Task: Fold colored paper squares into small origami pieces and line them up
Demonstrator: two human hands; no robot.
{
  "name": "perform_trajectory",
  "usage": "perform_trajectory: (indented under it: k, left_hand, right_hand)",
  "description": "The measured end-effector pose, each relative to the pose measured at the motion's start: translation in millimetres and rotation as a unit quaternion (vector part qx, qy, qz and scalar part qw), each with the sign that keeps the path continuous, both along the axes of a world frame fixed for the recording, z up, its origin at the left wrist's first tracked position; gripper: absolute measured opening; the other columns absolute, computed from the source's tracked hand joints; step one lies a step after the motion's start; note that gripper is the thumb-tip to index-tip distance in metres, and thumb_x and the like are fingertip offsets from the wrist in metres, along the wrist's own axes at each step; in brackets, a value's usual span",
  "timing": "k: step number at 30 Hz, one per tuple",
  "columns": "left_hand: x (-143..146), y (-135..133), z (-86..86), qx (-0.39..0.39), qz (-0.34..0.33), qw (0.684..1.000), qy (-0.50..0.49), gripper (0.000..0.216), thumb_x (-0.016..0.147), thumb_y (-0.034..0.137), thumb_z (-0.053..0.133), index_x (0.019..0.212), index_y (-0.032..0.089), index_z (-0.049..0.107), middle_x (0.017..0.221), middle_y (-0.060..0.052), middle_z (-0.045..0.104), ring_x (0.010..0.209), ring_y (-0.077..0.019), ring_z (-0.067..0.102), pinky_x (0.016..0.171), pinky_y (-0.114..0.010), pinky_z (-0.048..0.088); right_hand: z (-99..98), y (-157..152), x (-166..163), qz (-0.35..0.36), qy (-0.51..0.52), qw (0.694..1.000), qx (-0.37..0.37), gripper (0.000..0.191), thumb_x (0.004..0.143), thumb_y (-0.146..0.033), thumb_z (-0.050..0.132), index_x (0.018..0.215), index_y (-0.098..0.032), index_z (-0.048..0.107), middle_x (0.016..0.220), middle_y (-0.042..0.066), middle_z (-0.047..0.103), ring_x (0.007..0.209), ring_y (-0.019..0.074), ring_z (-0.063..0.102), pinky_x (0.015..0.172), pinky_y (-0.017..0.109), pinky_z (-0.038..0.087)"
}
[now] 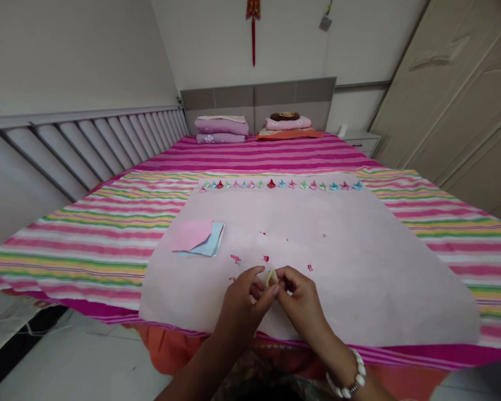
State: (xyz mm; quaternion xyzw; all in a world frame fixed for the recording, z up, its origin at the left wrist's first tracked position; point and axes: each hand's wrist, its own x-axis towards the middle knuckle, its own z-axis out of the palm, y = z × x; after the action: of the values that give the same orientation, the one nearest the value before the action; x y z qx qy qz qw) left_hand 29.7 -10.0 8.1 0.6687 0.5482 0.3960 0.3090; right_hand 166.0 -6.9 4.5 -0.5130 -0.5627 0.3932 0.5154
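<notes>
Between my two hands is a small pale yellow-green folded paper piece [271, 277], held above the near part of a large white sheet [359, 267]. My left hand [250, 292] has its thumb against the lower edge of the paper, with the index finger raised and curved behind it. From the other side my right hand [298, 287] pinches the paper between thumb and fingers; a white bead bracelet [357, 379] circles that wrist. Just beyond the hands lie red paper scraps [266, 258]. The paper's lower part is hidden by the fingertips.
A row of small folded paper pieces [271, 184] in several colours lines the sheet's far edge. Pink paper [192, 234] lies over blue paper [211, 245] at the left. Another red scrap [310, 268] is at the right. Folded bedding [222, 127] sits by the headboard [234, 97].
</notes>
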Motion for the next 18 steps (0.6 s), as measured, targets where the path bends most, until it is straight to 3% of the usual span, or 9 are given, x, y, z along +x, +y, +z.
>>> perform_trajectory:
  k: [7,12,15,18]
  left_hand:
    - [-1.2,2.0,0.1,0.093,-0.034,0.993,0.058,0.015,0.085,0.02,0.051,0.091,0.019,0.064,0.076,-0.002,0.065,0.068,-0.0147,0.059,0.067,-0.028,0.047]
    - [-4.2,7.0,-2.3,0.084,-0.035,0.996,-0.017,0.012,0.081,0.014,0.054,0.091,0.019,0.06,0.09,-0.005,0.064,0.074,-0.015,0.063,0.064,-0.026,0.051]
    - [-7.9,8.6,-3.6,0.106,-0.039,0.992,-0.052,0.011,0.08,0.011,0.054,0.086,0.019,0.057,0.105,-0.008,0.064,0.09,-0.0171,0.064,0.077,-0.03,0.053]
    - [-10.6,7.3,-1.5,0.15,-0.101,0.983,-0.034,0.022,0.08,0.003,0.046,0.083,0.02,0.06,0.108,-0.007,0.064,0.102,-0.017,0.061,0.09,-0.033,0.049]
  right_hand:
    - [-3.8,1.0,0.2,0.003,0.02,0.999,0.033,0.011,0.074,-0.022,0.061,0.075,-0.018,0.07,0.07,0.002,0.058,0.057,0.0136,0.048,0.052,0.026,0.039]
    - [-1.4,2.1,2.0,0.014,0.113,0.993,-0.017,0.01,0.066,-0.022,0.065,0.075,-0.018,0.07,0.072,0.003,0.063,0.058,0.0135,0.052,0.055,0.026,0.041]
    - [2.1,2.4,3.8,0.033,0.165,0.983,-0.077,0.011,0.065,-0.023,0.067,0.074,-0.018,0.071,0.064,0.001,0.064,0.056,0.013,0.052,0.055,0.026,0.042]
    - [3.6,3.1,5.3,0.027,0.187,0.977,-0.099,0.01,0.065,-0.023,0.068,0.073,-0.018,0.072,0.062,0.0,0.065,0.057,0.0126,0.053,0.057,0.025,0.042]
